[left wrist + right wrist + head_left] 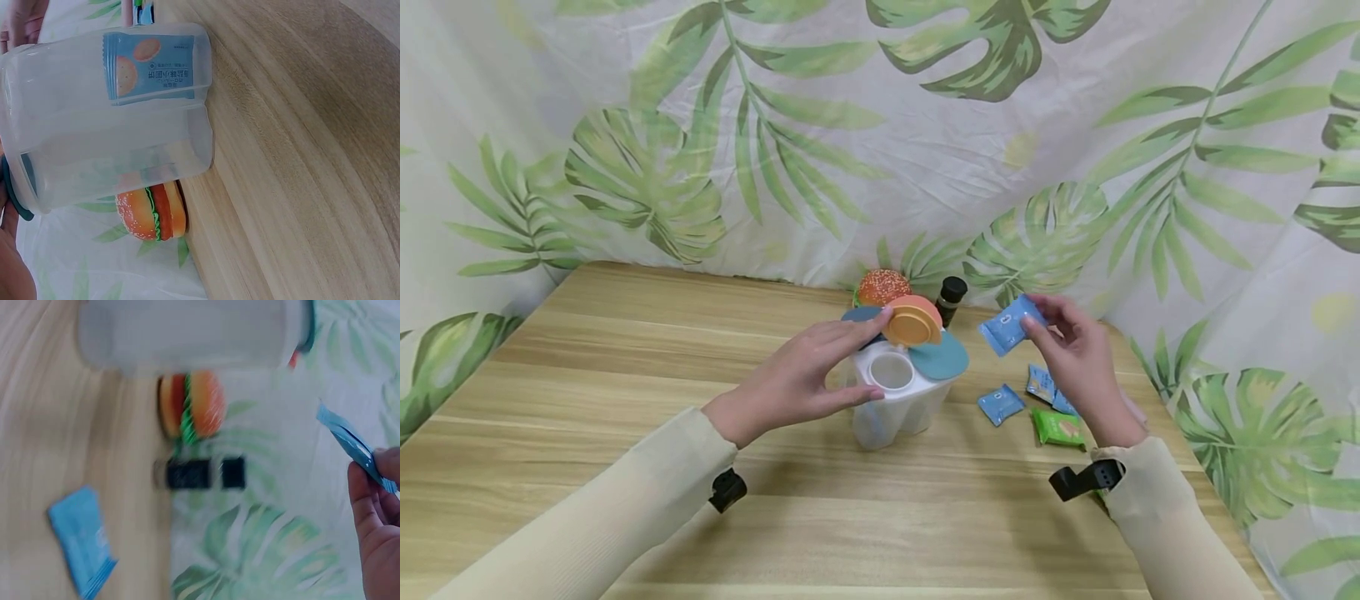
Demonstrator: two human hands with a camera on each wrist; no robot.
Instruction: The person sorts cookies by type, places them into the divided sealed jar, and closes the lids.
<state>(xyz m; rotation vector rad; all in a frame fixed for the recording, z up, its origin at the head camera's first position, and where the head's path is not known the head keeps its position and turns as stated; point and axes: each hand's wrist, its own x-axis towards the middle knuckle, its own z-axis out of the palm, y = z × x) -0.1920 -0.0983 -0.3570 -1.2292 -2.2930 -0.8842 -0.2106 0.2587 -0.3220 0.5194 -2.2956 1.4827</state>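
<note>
Partly, the right hand (1081, 353) hides its packet (1006, 327).

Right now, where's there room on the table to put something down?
Bare table lies beyond the left hand, left of the container, and in front of it, between the two sleeves. It's crowded right of the container, with loose blue packets and a green packet near the right hand, and behind the container, where the burger and black-capped bottle are.
</note>
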